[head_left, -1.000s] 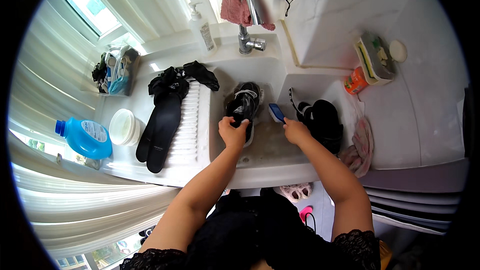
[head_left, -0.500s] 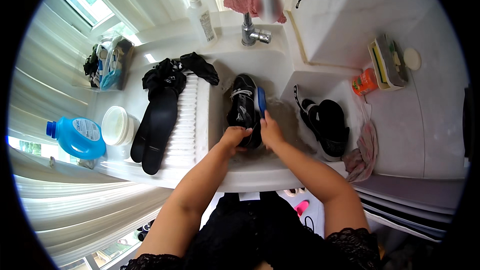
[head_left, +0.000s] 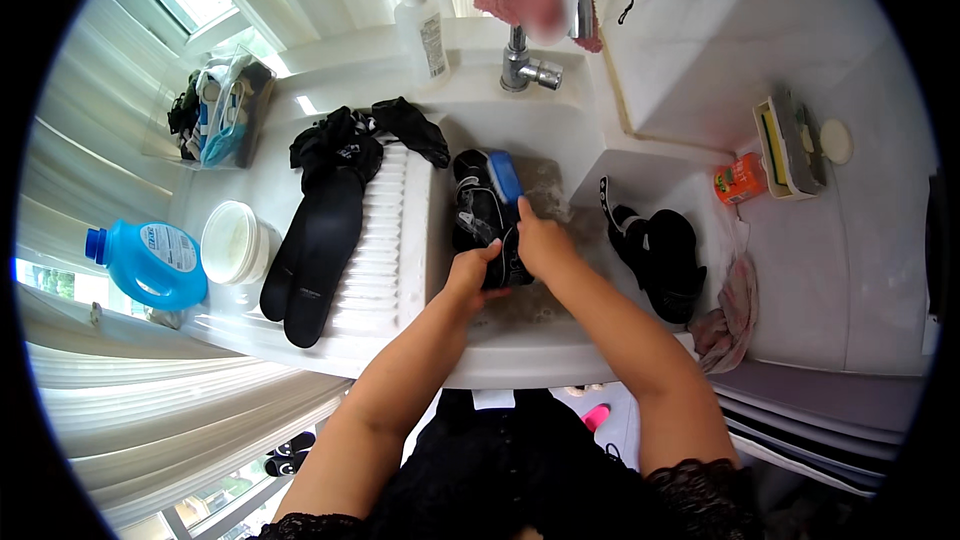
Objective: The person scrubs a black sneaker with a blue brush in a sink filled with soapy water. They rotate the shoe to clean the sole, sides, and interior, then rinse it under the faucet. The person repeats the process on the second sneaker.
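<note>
Currently a black shoe (head_left: 478, 215) is held in the sink basin (head_left: 560, 315) by the left hand (head_left: 472, 275), closed on its heel end. A blue brush (head_left: 505, 176) is gripped by the closed right hand (head_left: 540, 240). The shoe is probably wet and slippery, soft on top, stiffer at the sole. Little room is left between the basin walls.

Matt black fabric shoe (head_left: 478, 220); blue plastic brush (head_left: 505, 177) (glossy); smooth white sink (head_left: 560, 135); shiny metal tap (head_left: 525, 68).

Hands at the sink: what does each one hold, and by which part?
Left hand grips the black shoe at its near end; right hand holds the blue brush by its near end.
</note>
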The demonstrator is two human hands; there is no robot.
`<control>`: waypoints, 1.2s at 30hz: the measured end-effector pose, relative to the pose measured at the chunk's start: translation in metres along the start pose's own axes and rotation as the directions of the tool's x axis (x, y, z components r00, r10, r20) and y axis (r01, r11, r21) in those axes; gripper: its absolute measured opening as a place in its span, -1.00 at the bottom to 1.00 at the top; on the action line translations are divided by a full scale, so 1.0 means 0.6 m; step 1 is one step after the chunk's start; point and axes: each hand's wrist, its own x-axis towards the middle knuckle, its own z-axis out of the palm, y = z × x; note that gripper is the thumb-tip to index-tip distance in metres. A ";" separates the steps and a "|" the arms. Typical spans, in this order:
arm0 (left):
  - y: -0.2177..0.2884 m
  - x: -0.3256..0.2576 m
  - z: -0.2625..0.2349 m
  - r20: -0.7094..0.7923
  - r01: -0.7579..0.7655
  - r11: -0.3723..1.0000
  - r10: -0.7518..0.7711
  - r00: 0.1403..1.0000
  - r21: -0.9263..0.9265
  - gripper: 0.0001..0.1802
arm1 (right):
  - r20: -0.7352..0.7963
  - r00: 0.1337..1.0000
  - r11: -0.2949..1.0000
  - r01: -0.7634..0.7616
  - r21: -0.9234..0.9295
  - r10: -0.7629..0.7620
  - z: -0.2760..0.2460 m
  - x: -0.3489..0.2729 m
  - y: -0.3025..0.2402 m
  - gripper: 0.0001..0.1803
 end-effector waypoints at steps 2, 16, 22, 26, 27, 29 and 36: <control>-0.006 0.013 -0.010 -0.033 -0.017 1.000 0.017 0.999 -0.010 -0.62 | 0.193 0.981 0.999 0.012 0.045 -0.020 -0.038 -0.098 -0.005 -0.48; -0.013 0.016 -0.008 -0.097 -0.040 0.927 0.081 0.992 0.373 -0.58 | 0.028 0.992 0.989 -0.125 0.084 0.123 0.011 -0.018 0.074 -0.50; -0.020 0.014 -0.003 -0.042 -0.031 0.277 0.254 0.966 0.960 -0.46 | 0.156 0.957 0.963 -0.260 0.075 0.246 0.027 -0.050 0.160 -0.50; -0.027 0.000 -0.003 0.054 -0.047 -0.044 0.172 0.984 0.998 -0.35 | 0.205 0.978 0.999 -0.037 0.007 0.035 -0.073 -0.163 0.108 -0.52; -0.033 0.004 -0.005 0.072 -0.055 -0.107 0.162 0.984 0.993 -0.35 | 0.206 0.978 0.999 -0.025 -0.025 0.030 -0.094 -0.187 0.083 -0.53; -0.042 -0.005 0.004 0.089 -0.048 -0.244 0.160 0.983 0.969 -0.37 | 0.208 0.978 0.995 -0.014 -0.094 0.034 -0.113 -0.222 0.030 -0.53; -0.054 -0.016 0.026 0.235 -0.114 -0.400 0.266 0.935 0.909 -0.55 | 0.175 0.983 0.978 -0.011 -0.209 0.049 0.002 -0.092 0.037 -0.59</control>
